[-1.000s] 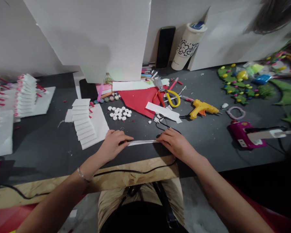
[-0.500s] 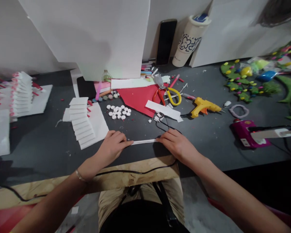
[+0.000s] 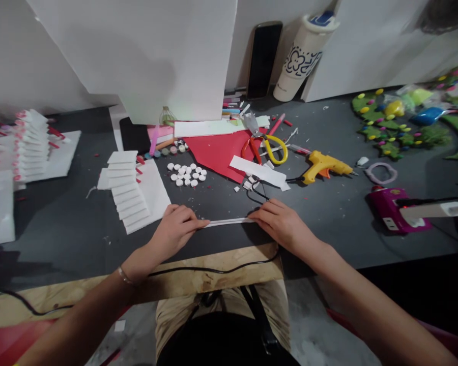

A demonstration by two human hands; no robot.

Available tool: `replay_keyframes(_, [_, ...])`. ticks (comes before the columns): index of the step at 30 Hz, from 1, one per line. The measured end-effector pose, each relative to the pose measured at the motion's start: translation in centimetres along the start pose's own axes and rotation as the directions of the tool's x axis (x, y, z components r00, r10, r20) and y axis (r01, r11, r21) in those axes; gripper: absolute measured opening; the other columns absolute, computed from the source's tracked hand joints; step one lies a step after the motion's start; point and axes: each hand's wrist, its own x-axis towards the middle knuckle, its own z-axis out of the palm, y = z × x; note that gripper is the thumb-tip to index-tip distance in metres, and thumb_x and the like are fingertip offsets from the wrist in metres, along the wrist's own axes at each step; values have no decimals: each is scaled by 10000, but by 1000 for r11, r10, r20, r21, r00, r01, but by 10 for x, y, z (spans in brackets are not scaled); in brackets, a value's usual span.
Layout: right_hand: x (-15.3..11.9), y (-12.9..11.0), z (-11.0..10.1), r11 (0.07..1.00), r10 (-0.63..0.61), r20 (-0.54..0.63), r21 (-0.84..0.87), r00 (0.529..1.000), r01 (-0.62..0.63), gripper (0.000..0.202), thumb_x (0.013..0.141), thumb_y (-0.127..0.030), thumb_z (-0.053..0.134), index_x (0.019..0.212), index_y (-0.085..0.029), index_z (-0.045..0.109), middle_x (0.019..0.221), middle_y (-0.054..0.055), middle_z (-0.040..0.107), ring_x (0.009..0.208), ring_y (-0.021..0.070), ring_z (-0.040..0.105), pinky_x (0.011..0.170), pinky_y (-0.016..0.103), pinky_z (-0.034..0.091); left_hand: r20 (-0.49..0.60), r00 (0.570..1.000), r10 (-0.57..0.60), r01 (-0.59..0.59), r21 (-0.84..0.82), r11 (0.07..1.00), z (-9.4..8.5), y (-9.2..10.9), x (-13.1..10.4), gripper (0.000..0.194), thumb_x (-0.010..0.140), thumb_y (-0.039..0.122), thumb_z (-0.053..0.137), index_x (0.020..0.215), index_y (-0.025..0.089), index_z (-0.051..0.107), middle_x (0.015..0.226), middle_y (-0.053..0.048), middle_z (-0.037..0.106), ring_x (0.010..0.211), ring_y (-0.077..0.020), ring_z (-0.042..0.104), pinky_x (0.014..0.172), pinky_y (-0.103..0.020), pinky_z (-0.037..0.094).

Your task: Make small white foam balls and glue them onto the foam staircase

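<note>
A thin white strip (image 3: 229,221), with a line along its length, lies level near the front of the dark tabletop. My left hand (image 3: 179,227) pinches its left end between thumb and fingers. At the right end, my right hand (image 3: 278,221) is closed on the strip in the same way. The fingertips hide both ends. Just beyond my left hand rest stacked white foam pieces (image 3: 130,195) on a white sheet. Small white discs (image 3: 187,174) are grouped behind the strip, and a flat white strip (image 3: 258,171) lies partly over red sheet material (image 3: 217,152).
Yellow-and-red-handled pliers or cutters (image 3: 269,145) lie behind, beside a yellow glue gun (image 3: 324,166). A purple power socket (image 3: 399,211) stands at right. A phone (image 3: 265,58) and tumbler (image 3: 305,58) lean at the back. A black cable (image 3: 221,271) runs along the wooden front edge (image 3: 229,282).
Both hands keep their hold on the white strip, almost unmoved. The camera view has shifted slightly; the things on the table stay in place.
</note>
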Motion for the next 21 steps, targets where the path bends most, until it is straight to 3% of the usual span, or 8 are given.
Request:
replay_keyframes(7, [-3, 0, -1, 1000, -18, -9, 9, 1000, 19, 272, 976, -169, 455, 959, -186, 726, 794, 69, 643, 769, 190, 536, 698, 321, 494, -44, 999, -6, 6, -7, 1000, 4, -1, 1, 334, 939, 107, 460, 1069, 291, 705, 821, -15, 612, 760, -138, 547, 775, -340, 349])
replay_keyframes(13, [-4, -4, -3, 998, -44, 60, -52, 997, 47, 308, 979, -137, 408, 1024, -178, 710, 870, 98, 645, 810, 205, 530, 765, 354, 484, 4, 1000, 20, -20, 74, 997, 4, -1, 0, 343, 952, 136, 439, 1083, 326, 694, 827, -17, 622, 753, -145, 538, 773, -343, 357])
replay_keyframes(21, [-8, -8, -7, 988, -78, 116, -122, 990, 92, 332, 941, -88, 441, 1145, -179, 688, 931, 110, 680, 852, 229, 573, 794, 397, 517, 64, 990, 124, -131, 122, 984, -3, 0, 0, 398, 945, 64, 373, 1156, 261, 647, 878, -39, 656, 828, -169, 572, 781, -333, 402])
